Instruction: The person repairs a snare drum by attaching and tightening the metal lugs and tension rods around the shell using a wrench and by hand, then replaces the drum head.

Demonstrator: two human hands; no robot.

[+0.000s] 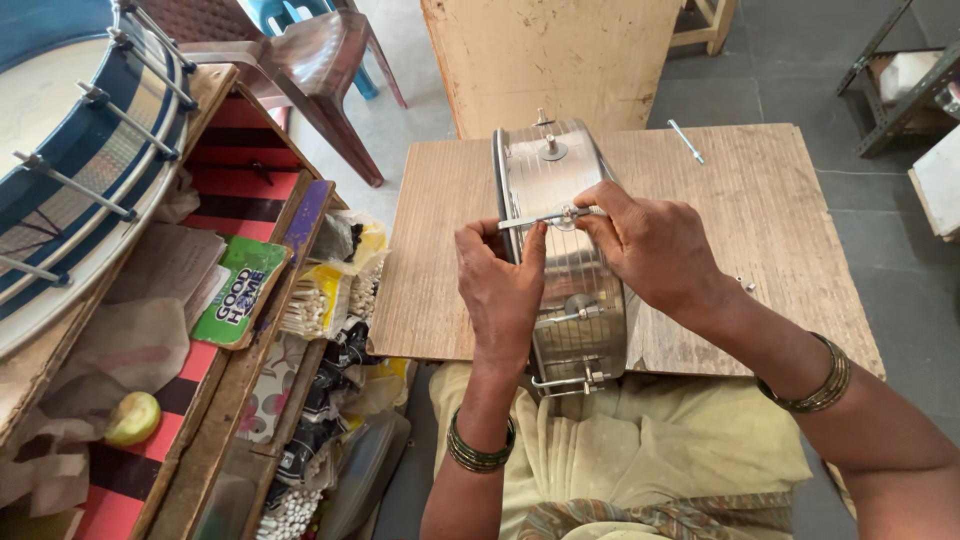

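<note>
A shiny metal drum shell (560, 180) stands on its edge on a wooden board (760, 200) across my lap. A thin metal tension rod (545, 218) lies across the shell's side. My left hand (505, 290) pinches the rod's left end at the rim, thumb up. At the rod's right end, my right hand (655, 245) pinches it where it meets a small lug. More lugs and rods (570, 380) are fixed lower on the shell.
A loose metal rod (686, 141) lies on the board's far side. At left a blue and white drum (70, 150) rests on a wooden box holding packets, white sticks (312, 310) and a green fruit (132, 417). A brown plastic chair (310, 70) stands behind.
</note>
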